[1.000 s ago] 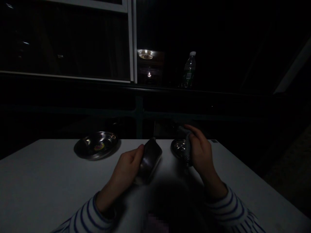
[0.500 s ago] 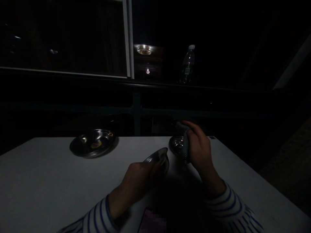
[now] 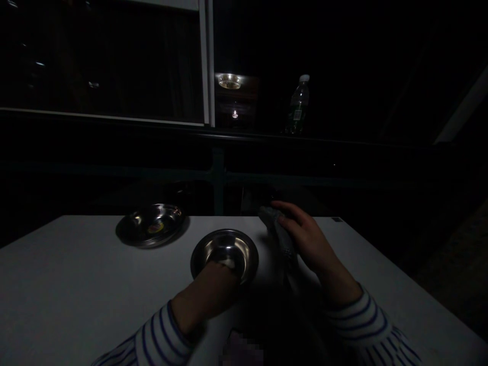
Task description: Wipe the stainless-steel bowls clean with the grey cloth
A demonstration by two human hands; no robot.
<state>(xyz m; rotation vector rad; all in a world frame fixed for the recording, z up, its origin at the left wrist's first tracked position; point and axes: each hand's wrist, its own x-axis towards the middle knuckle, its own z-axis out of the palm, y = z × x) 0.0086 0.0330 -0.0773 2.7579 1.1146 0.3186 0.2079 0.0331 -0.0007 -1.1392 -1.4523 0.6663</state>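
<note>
A shiny round metal bowl [image 3: 246, 251] faces up in front of me. My left hand [image 3: 215, 284] grips its near side, with the fingertips mostly hidden. To the right, a dark grey cloth [image 3: 280, 234] hangs bunched in my right hand [image 3: 307, 236], fingers bent over its top and thumb against it. The cloth is a short way right of the bowl and does not touch it. Dim light blurs the cloth's lower end into shadow.
Several stacked metal plates [image 3: 150, 226], the top one with a yellow sticker, sit at the back left of the white table [image 3: 95, 284]. A partly pixelated phone-like object [image 3: 242, 351] lies at the near edge. Beyond the table, a plastic bottle [image 3: 298, 107] stands on a dark ledge.
My left hand has turned the bowl from tilted on edge to face up, shifting it left. My right hand has swung the cloth leftward; the small metal dish beside it no longer shows.
</note>
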